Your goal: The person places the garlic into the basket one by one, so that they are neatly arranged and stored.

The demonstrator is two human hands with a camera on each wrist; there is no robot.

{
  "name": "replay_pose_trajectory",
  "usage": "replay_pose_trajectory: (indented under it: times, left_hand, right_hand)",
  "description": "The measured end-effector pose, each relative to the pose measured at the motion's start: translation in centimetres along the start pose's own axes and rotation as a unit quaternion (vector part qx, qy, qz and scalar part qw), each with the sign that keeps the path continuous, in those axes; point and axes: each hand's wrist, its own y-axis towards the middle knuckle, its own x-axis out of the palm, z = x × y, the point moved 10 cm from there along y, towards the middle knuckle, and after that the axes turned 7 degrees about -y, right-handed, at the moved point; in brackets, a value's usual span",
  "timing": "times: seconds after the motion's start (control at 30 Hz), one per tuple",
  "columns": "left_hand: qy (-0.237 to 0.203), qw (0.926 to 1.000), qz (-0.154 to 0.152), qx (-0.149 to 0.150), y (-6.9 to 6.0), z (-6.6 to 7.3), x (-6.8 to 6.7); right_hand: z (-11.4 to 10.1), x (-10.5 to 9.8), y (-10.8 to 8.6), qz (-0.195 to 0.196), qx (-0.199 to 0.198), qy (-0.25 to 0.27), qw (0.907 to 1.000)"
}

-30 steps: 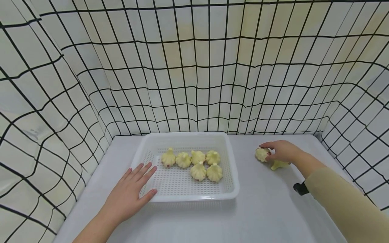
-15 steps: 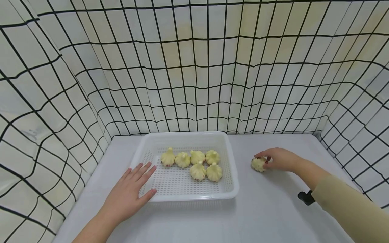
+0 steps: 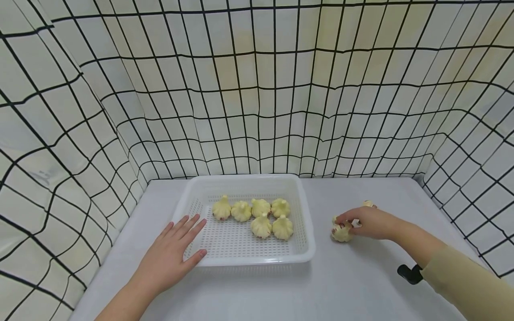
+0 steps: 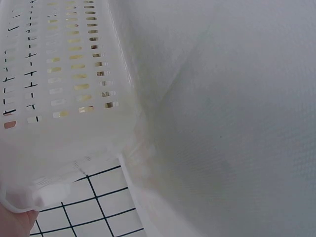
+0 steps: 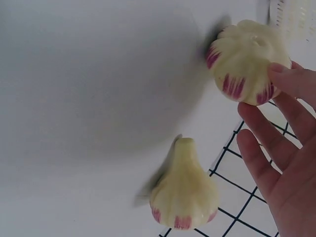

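Observation:
My right hand (image 3: 373, 223) pinches a pale garlic bulb (image 3: 341, 232) with purple streaks, to the right of the basket. In the right wrist view the thumb and fingers hold that garlic bulb (image 5: 247, 61) at its side; whether it touches the table I cannot tell. A second garlic bulb (image 5: 185, 190) lies near the hand, mostly hidden behind it in the head view. My left hand (image 3: 168, 252) rests with straight, spread fingers at the left front corner of the white plastic basket (image 3: 257, 259). Several garlic bulbs (image 3: 261, 226) sit inside the basket.
The white-covered table (image 3: 265, 292) bears the basket at its middle. Black netting (image 3: 257, 111) over white sheeting encloses the back and both sides. A small black object (image 3: 410, 274) sits at the right sleeve.
My right hand has moved nearer along the table, bringing the pinched garlic bulb with it. The other bulb, earlier in front of the hand, now peeks out behind it. My left hand stays put.

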Motion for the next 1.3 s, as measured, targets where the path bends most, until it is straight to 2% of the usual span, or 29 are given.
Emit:
replay_pose_trajectory:
  times: [0.17,0.3,0.83,0.93,1.13,1.3]
  left_hand:
    - [0.001,1.0,0.001,-0.001,0.0,0.0,0.0]
    - [0.001,1.0,-0.005,-0.005,0.1,-0.1,0.1]
    - [-0.004,1.0,0.0,0.0,0.1,0.0,0.0]
    - [-0.002,1.0,-0.001,0.001,0.1,0.0,0.0]
    - [0.001,1.0,0.005,0.007,0.1,0.2,-0.2]
    - [-0.001,1.0,0.004,0.008,0.0,0.3,-0.2]
  right_hand:
    - [-1.2,-0.2,-0.4,0.0,-0.037,0.01,0.9992]
    - [-1.3,-0.2,-0.5,-0.006,-0.043,0.016,0.9989]
    - [0.0,-0.2,0.5,0.011,0.013,0.043,0.9989]
    - [0.5,-0.1,0.5,0.01,0.037,0.044,0.9983]
    - [1.0,0.3,0.7,-0.002,0.095,0.032,0.995]
    - [1.2,0.6,1.0,-0.007,0.113,-0.009,0.9935]
